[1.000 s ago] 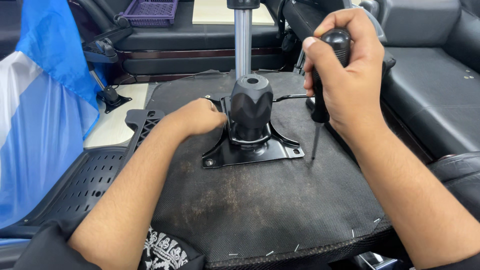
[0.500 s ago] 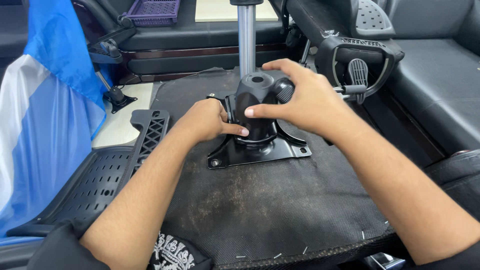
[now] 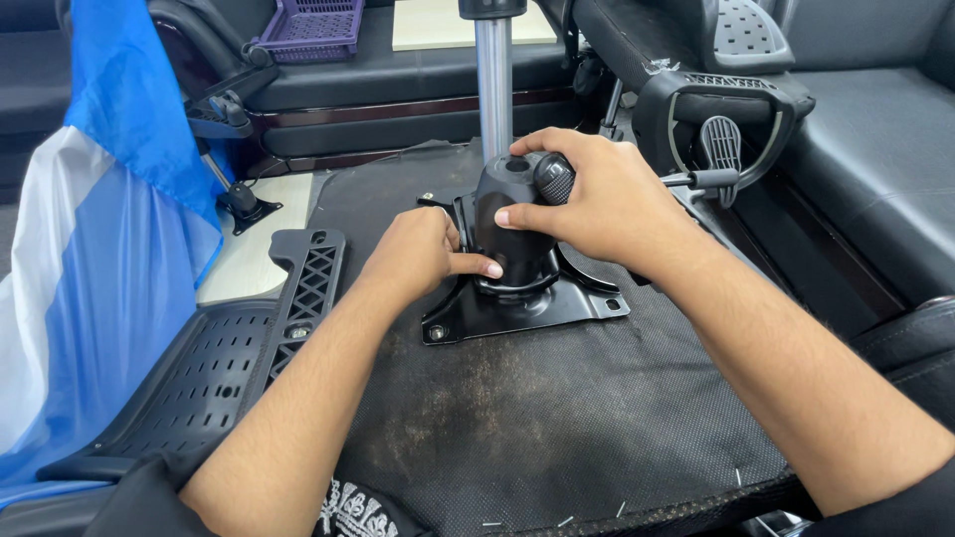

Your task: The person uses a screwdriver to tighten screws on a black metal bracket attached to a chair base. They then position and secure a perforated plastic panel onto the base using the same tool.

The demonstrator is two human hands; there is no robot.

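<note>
A black chair mechanism [image 3: 517, 254] with a flat mounting plate [image 3: 542, 308] sits on the dark fabric underside of an upturned seat [image 3: 557, 418]. My left hand [image 3: 423, 254] grips the mechanism's left side, thumb pressed against the housing. My right hand [image 3: 607, 204] lies over the top of the housing and is closed on a screwdriver, of which only the black ribbed handle end [image 3: 554, 179] shows. The shaft is hidden under my palm. A shiny metal column [image 3: 494, 89] rises just behind the mechanism.
A black armrest loop [image 3: 731, 119] and a lever [image 3: 696, 179] lie to the right. A perforated black plastic panel [image 3: 219, 368] is on the left beside a blue and white cloth [image 3: 90, 249]. A purple basket [image 3: 313, 25] sits on a black sofa behind.
My right hand brought the screwdriver down from upright beside the plate and now rests on top of the mechanism. My left hand stayed on the mechanism's left side.
</note>
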